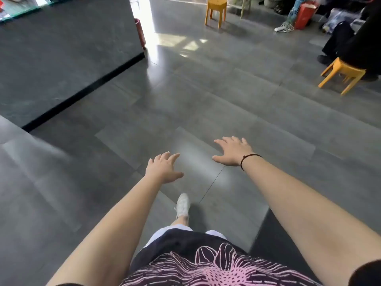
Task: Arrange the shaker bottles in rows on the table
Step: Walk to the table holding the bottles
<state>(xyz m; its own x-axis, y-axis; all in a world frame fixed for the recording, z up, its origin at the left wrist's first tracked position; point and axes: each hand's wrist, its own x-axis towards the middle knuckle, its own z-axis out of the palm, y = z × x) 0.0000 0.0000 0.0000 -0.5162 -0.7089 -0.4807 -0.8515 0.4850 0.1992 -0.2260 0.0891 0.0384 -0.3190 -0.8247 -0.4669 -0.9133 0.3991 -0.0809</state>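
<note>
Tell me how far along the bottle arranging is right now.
Nothing looks done: no shaker bottles or rows show in this view. Both the left hand and right hand are open and empty, stretched out over the grey floor, with one white shoe stepping forward. The dark counter stands to the left. All the arranging appears left.

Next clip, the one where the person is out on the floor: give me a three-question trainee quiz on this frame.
1. True or false: a shaker bottle is in view.
2. Which wrist wears the dark cord bracelet?
3. How many yellow stools show? A) one B) two C) three

Key:
1. False; both the left hand and right hand are open and empty.
2. Right.
3. B: one at top centre, one at right.
</note>
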